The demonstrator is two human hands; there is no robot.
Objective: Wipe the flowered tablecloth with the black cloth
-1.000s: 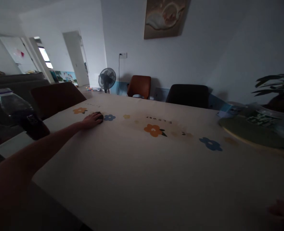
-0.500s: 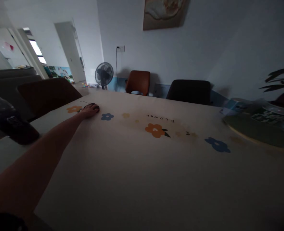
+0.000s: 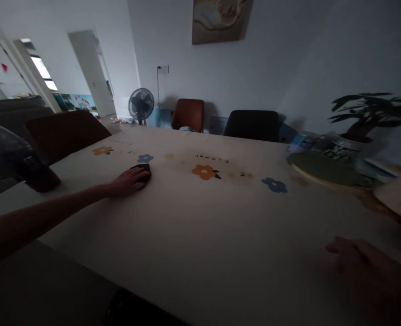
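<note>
Now, left hand [image 3: 127, 182]: pressing small dark cloth [image 3: 142, 171] on cream flowered bench [image 3: 200, 217], toward far left edge.
Right hand [image 3: 363, 265]: released, flat near right edge.
Tip: I'd keep pressure even.

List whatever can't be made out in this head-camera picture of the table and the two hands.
- Dark object under the left hand: mostly covered by the fingers, dim light; what it is stays unclear.
- Right hand: blurred, cut off by the lower right corner; open or closed cannot be told.
- Bottle at the left edge: blurred, label unreadable.
- Items around the green plate by the plant: motion blur, print illegible.
</note>
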